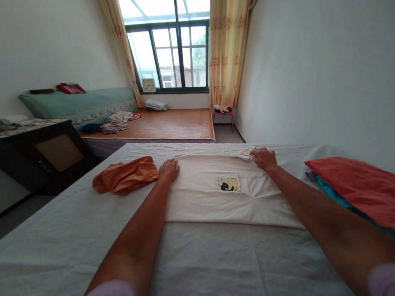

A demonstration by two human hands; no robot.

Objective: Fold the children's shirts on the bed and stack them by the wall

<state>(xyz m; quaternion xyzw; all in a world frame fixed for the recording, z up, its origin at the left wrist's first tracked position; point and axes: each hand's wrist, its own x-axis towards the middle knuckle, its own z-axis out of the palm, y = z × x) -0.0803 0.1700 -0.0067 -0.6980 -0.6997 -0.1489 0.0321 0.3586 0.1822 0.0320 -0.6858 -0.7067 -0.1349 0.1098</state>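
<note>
A white T-shirt [200,196] with a small yellow-and-black print lies spread on the bed in front of me, longer from side to side. My left hand [169,169] is at its far left corner, fingers bent down and closed on the fabric. At the far right corner, my right hand [264,157] pinches the cloth, which bunches up slightly there. Creases run from the print toward my right forearm. Just left of my left hand lies a crumpled orange cloth [126,176].
The light grey sheet [203,262] covers the bed. Folded red cloth [361,188] tops a pile at right, beside the wall. Beyond are another bed with a brown mat [179,122], a dark cabinet [35,152] at left and a small pink stool [222,111].
</note>
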